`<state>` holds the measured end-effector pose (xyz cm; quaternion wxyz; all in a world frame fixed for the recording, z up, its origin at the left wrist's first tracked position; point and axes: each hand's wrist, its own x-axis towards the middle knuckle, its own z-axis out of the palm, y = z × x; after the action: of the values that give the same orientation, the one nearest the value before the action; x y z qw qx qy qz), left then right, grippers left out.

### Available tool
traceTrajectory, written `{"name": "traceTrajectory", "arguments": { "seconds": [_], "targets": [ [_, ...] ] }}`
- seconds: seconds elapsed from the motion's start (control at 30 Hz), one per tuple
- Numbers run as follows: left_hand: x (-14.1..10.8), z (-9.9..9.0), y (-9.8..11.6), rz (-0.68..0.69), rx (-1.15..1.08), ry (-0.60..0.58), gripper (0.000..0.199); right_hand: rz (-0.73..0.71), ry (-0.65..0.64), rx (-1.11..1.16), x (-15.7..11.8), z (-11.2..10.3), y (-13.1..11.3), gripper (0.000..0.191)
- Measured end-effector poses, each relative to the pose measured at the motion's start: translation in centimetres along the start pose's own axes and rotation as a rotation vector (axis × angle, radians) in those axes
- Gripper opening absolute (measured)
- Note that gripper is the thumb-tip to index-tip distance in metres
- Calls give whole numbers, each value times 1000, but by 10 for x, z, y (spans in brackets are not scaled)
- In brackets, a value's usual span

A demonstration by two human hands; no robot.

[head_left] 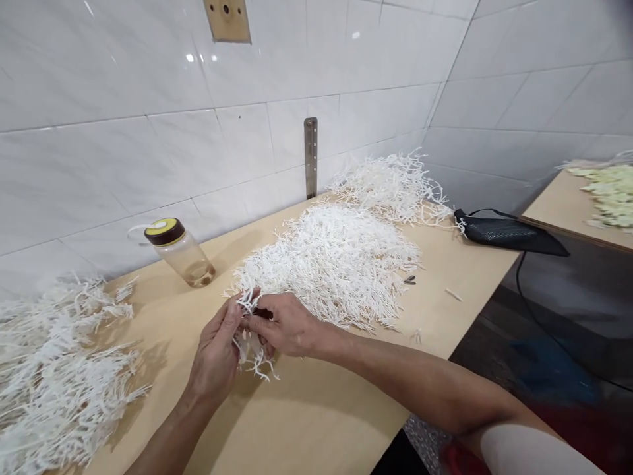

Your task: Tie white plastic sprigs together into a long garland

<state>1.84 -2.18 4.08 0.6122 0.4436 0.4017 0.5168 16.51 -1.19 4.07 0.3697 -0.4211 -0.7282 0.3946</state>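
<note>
Wooden table (321,415) running to a tiled wall, bare board in front of the hands, white strip heap (336,260) behind, another heap (54,376) cut off at left, left hand (217,353) and right hand (284,324) pinching a small strip bunch (250,346), partly hidden by fingers.

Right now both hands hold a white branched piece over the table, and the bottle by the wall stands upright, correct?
Not quite. The bottle lies tilted against the wall, not upright, per the head view. Left hand and right hand do hold the white piece over the table.
</note>
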Motion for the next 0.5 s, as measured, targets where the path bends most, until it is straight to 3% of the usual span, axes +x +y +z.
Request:
{"name": "traceTrajectory", "arguments": {
  "seconds": [0.2, 0.37, 0.5],
  "targets": [
    [11, -14, 7, 134, 127, -22, 32, -41, -8, -59, 2, -16, -3, 41],
    [22, -27, 24, 230, 111, 114, 28, 155, -79, 78, 1, -28, -8, 36],
    [37, -43, 24, 229, 61, 262, 27, 204, -280, 208, -7, -22, -19, 25]
  ]
}}
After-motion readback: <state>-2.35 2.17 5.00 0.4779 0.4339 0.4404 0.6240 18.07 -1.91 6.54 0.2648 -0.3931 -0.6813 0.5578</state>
